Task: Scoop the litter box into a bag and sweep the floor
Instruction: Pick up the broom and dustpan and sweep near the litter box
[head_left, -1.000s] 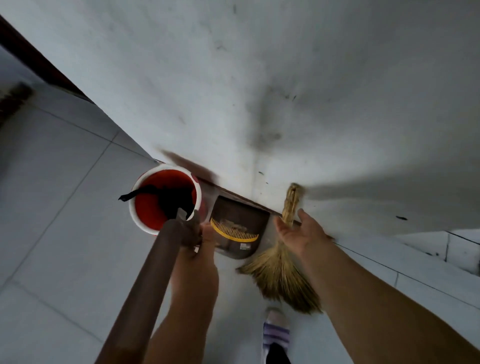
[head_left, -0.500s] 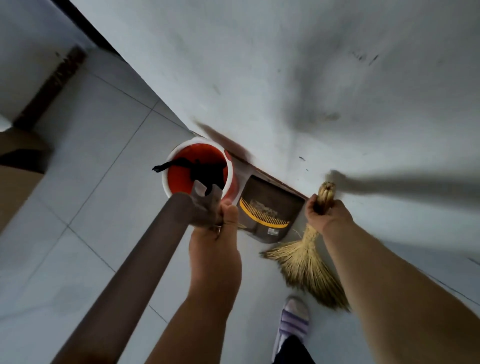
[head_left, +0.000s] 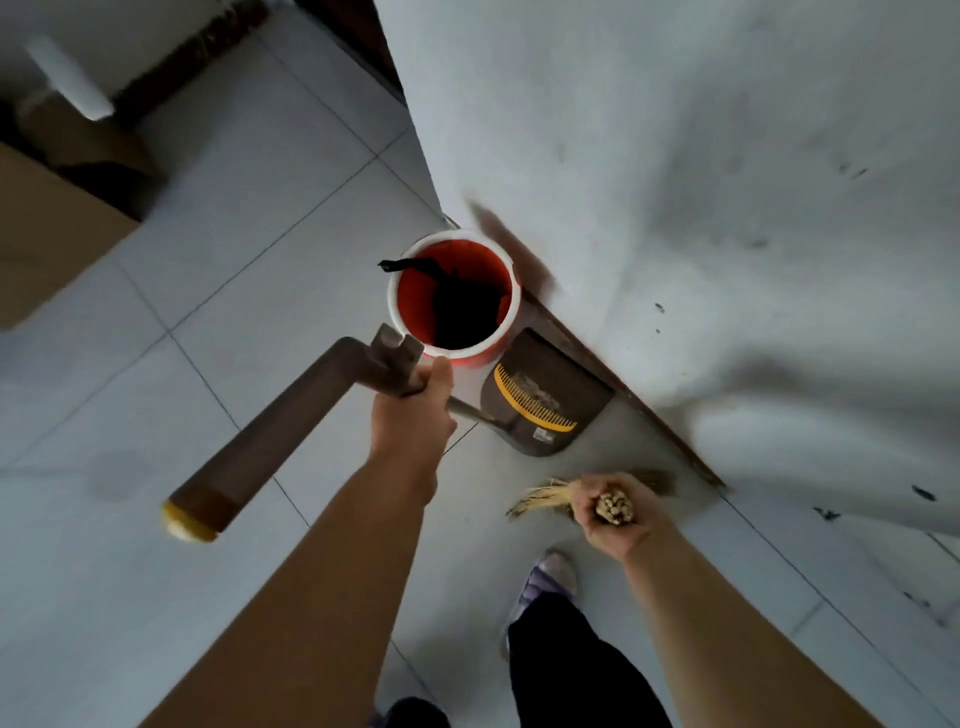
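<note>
My left hand (head_left: 415, 415) grips the long brown handle (head_left: 270, 441) of a dustpan. The handle's yellow-capped end points to the lower left. The dark pan (head_left: 545, 410), with a yellow comb on it, rests on the floor against the wall. My right hand (head_left: 618, 519) is closed around the top of a straw broom (head_left: 613, 505), seen end-on, with its bristles (head_left: 540, 500) spread just above the tiles. A red bucket (head_left: 415, 296) with a white rim stands beside the pan. A black bag (head_left: 462, 312) lies inside it.
A white scuffed wall (head_left: 675, 156) with a dark baseboard runs along the right. A cardboard box (head_left: 52, 234) stands at the far left on the grey tiles. My foot in a striped slipper (head_left: 550, 577) is below the broom.
My right hand closed on the broom that leaned on the wall and pulled it away towards me. My left hand kept its grip on the dustpan handle, which tilted left.
</note>
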